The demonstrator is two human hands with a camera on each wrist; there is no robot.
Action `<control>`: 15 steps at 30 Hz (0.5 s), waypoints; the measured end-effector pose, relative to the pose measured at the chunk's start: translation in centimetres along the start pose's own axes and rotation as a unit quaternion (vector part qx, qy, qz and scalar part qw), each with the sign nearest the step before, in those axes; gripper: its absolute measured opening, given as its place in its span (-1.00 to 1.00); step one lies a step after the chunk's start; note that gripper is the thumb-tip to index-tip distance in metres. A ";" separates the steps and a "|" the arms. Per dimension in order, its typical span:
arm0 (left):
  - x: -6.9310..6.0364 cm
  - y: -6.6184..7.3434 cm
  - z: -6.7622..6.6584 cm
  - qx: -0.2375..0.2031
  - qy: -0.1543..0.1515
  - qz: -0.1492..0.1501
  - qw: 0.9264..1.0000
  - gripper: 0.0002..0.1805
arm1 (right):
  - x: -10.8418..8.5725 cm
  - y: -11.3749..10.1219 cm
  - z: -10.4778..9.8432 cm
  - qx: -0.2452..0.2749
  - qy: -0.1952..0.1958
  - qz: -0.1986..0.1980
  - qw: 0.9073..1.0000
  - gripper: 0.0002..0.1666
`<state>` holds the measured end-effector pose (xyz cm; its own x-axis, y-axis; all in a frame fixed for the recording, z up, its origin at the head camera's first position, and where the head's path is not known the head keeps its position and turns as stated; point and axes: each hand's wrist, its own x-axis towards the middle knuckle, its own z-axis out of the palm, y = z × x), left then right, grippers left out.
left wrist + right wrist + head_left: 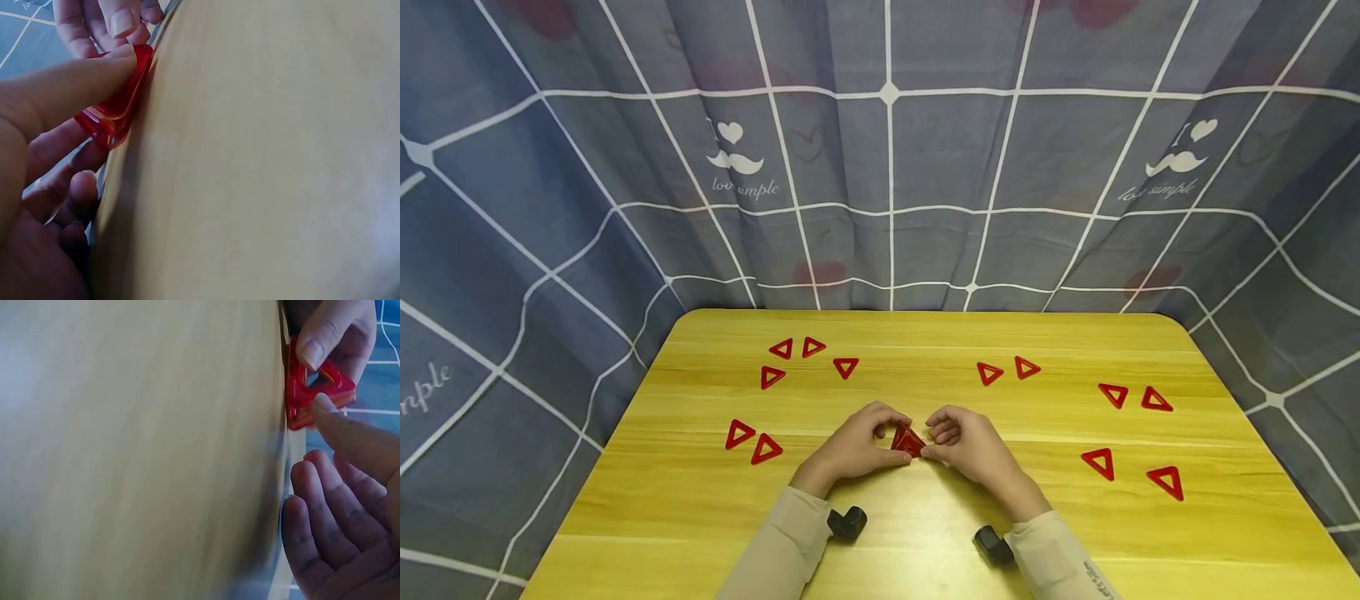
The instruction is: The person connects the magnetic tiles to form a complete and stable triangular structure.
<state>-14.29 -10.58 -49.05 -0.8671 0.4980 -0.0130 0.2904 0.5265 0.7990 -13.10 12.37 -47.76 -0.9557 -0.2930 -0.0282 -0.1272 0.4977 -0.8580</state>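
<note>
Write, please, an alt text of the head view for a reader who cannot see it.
A person's left hand pinches a red triangular object at a yellow wood-grain table, while the right hand touches it. Six red triangles lie left of the hands, six right, before a blue-gray curtain.

The readable markings stand on the grey-blue curtain point(940, 158) and on one sleeve. The far curtain panel carries the same white print twice, once at left and once at right: the letter "I" followed by a heart point(730, 132), a moustache symbol point(736, 162) beneath it, and the script line "love simple" point(745, 188) at the bottom. Folds distort the first word in both prints. On the left curtain panel, a script fragment point(426, 387) reads "mple". Dark lettering point(1099, 581) runs along the right sleeve point(1051, 554) at the near side; its wording cannot be read with certainty.
</note>
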 end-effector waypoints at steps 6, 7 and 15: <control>-0.2 0.0 -0.6 0.022 0.013 -0.011 1.000 -0.45 | -0.4 0.3 -1.4 -0.014 0.010 0.009 1.000 -0.57; -0.2 -0.1 -0.7 0.026 0.015 -0.015 0.999 -0.45 | -0.5 0.4 -1.8 -0.018 0.013 0.011 1.000 -0.57; -0.7 -0.9 -2.0 0.039 0.044 -0.028 0.998 -0.46 | -2.1 1.7 -5.2 -0.047 0.037 0.027 0.998 -0.52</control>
<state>-14.73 -12.78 -48.52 -0.9142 0.4052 -0.0010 0.2677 0.6059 0.7491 -12.68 18.08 -46.52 -0.9784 -0.2043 -0.0322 -0.0961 0.5868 -0.8040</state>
